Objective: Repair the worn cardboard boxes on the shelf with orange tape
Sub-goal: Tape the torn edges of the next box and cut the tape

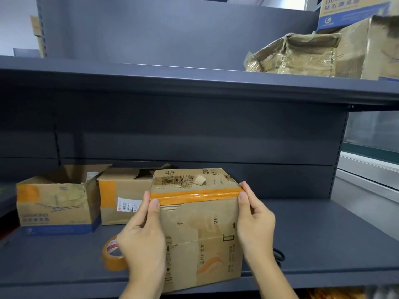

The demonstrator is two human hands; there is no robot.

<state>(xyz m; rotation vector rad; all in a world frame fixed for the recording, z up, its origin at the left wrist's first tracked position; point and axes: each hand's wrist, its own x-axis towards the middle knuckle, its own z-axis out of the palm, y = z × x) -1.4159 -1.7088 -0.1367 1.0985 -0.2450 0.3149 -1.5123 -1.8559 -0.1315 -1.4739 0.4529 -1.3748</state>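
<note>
Orange tape (195, 194) across box (200, 234) top edge: your left hand (142, 236) and right hand (254, 221) hold its sides; press thumbs outward, sealing both ends flat.

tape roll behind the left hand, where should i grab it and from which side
Pinch the tape roll across its upper rim, coming from above and the left. It leans with its open core facing up-front, and the left hand and box block its right side.
</note>
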